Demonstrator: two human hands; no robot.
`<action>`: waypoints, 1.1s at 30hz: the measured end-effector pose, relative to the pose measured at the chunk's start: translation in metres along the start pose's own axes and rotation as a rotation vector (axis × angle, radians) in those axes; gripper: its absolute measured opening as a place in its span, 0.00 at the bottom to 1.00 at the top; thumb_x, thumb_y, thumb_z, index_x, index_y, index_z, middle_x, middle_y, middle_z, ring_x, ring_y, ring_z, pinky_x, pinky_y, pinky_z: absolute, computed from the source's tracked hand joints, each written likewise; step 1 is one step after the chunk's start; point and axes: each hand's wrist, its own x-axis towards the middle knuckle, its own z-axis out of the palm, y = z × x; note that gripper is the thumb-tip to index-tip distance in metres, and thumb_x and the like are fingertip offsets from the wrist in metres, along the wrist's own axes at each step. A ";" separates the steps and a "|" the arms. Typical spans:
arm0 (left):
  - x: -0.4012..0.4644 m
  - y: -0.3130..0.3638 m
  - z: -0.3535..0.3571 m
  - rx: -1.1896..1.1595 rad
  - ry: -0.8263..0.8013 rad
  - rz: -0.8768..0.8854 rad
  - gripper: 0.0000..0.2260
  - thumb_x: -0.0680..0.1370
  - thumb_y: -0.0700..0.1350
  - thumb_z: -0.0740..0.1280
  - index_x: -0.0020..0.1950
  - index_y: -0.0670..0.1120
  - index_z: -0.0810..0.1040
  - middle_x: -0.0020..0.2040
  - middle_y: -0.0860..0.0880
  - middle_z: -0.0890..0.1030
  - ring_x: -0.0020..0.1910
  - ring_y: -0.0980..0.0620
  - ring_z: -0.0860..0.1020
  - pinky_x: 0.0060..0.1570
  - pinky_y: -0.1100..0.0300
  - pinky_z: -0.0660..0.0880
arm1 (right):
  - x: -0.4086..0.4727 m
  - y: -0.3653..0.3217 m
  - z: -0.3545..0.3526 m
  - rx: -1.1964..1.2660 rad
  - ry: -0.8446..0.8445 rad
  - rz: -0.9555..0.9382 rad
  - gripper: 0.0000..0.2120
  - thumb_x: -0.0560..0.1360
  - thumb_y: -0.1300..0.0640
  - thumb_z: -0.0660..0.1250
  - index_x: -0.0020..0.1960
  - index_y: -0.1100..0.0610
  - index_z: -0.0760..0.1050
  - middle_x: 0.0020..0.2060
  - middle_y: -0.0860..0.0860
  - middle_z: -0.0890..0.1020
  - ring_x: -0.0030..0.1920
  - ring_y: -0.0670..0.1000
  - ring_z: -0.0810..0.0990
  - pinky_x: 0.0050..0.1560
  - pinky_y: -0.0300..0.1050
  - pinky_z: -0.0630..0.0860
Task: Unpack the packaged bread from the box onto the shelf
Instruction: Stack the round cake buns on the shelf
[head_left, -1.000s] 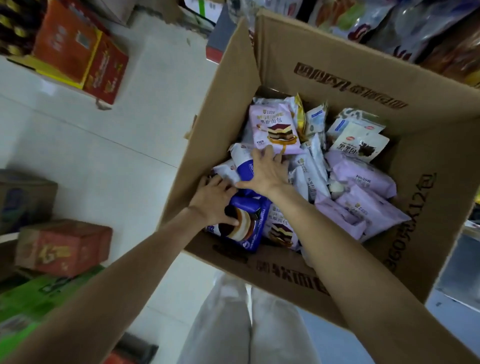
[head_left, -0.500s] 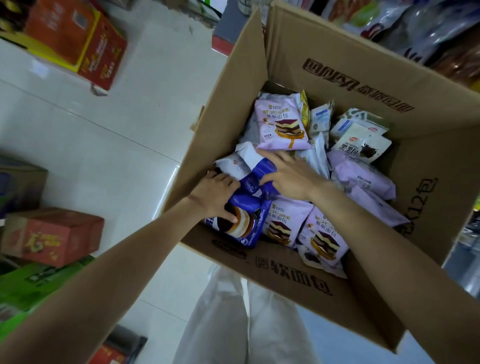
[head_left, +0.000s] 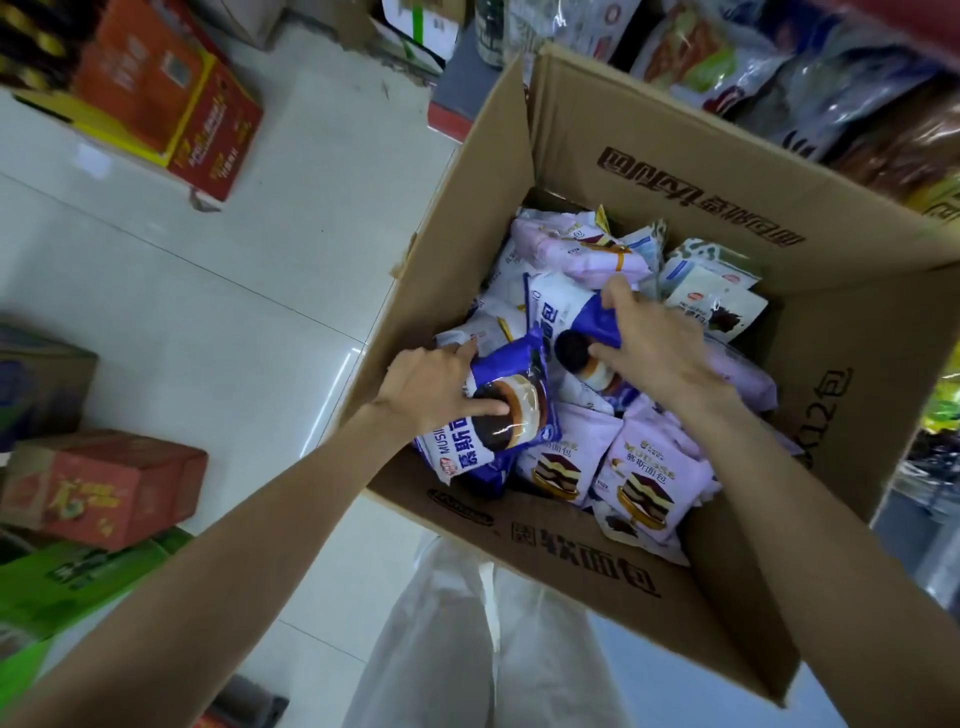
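Note:
An open cardboard box (head_left: 675, 197) holds several bread packs, blue-and-white and pale purple. My left hand (head_left: 434, 384) grips a blue-and-white bread pack (head_left: 498, 431) at the box's near left corner, thumb across its front. My right hand (head_left: 654, 348) grips a second blue-and-white bread pack (head_left: 566, 322) in the middle of the box, lifted above the pile. Purple bread packs (head_left: 649, 478) lie along the near wall, and more lie at the back. The shelf (head_left: 810, 78) behind the box is stocked with bagged goods.
White tiled floor (head_left: 249, 260) stretches to the left. Red and yellow cartons (head_left: 171, 98) stand at the upper left. A red carton (head_left: 104, 488) on a green one (head_left: 78, 582) sits at the lower left. My pale trousers (head_left: 467, 649) show below the box.
Both hands have lifted their blue-and-white packs higher out of the pile. The right hand shifted right and now holds its pack clear of the others. The view moved slightly.

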 end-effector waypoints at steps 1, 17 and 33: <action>-0.004 0.001 -0.007 -0.062 0.023 -0.068 0.35 0.69 0.72 0.59 0.63 0.46 0.69 0.56 0.45 0.80 0.51 0.42 0.80 0.44 0.53 0.73 | -0.018 0.009 -0.016 0.031 0.046 0.038 0.22 0.74 0.49 0.69 0.58 0.55 0.61 0.50 0.57 0.80 0.47 0.62 0.80 0.39 0.47 0.67; -0.094 0.036 -0.110 -1.699 0.335 -0.316 0.20 0.80 0.41 0.63 0.71 0.49 0.67 0.54 0.48 0.81 0.43 0.57 0.83 0.37 0.64 0.78 | -0.158 0.021 -0.126 1.203 0.300 0.246 0.25 0.73 0.50 0.69 0.68 0.45 0.66 0.56 0.42 0.79 0.56 0.41 0.78 0.59 0.49 0.75; -0.043 -0.098 -0.230 -1.481 0.436 -0.127 0.16 0.77 0.45 0.67 0.63 0.51 0.67 0.52 0.45 0.81 0.44 0.53 0.81 0.43 0.62 0.79 | -0.097 -0.089 -0.175 1.518 0.569 0.266 0.23 0.74 0.57 0.66 0.67 0.49 0.67 0.59 0.46 0.79 0.60 0.47 0.78 0.63 0.53 0.73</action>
